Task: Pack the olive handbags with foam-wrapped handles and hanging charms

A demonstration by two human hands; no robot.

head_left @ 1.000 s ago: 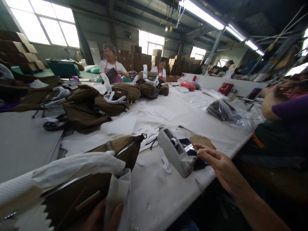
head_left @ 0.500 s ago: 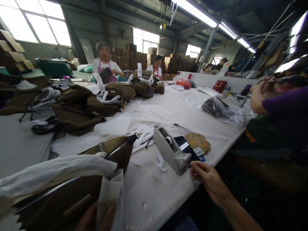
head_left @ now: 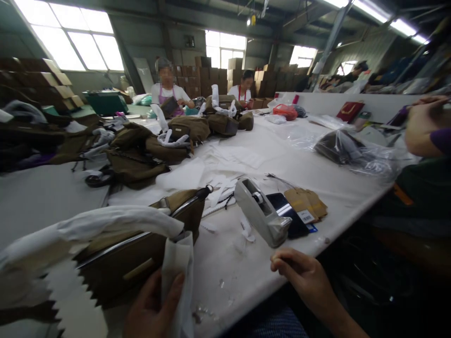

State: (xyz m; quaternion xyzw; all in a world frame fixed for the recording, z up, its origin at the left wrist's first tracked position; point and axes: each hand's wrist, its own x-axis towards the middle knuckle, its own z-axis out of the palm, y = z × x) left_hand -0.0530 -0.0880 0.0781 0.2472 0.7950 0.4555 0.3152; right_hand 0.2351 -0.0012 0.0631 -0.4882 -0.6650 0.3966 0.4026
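Note:
A brown handbag (head_left: 109, 270) with a silver zip stands on the near left of the table. White wrapping (head_left: 105, 223) covers its arched handle. My left hand (head_left: 153, 305) is closed on a folded white wrapping sheet (head_left: 179, 267) at the handle's right end, thumb in front. My right hand (head_left: 306, 277) hovers over the table's front edge, thumb and fingertips pinched together; whatever is between them is too small to make out. Just beyond it stands a grey tape dispenser (head_left: 260, 216), apart from the fingers.
Beside the dispenser lie a dark phone (head_left: 287, 213) and brown paper tags (head_left: 310, 204). More brown bags (head_left: 137, 159) are heaped at the back left. A plastic-wrapped bag (head_left: 340, 145) lies to the right, near a co-worker's arm (head_left: 423, 129). Two people sit across the table.
My right hand has come away from the tape dispenser's front end, toward me and the bag. My left hand still grips the wrapping sheet. The view has turned somewhat left.

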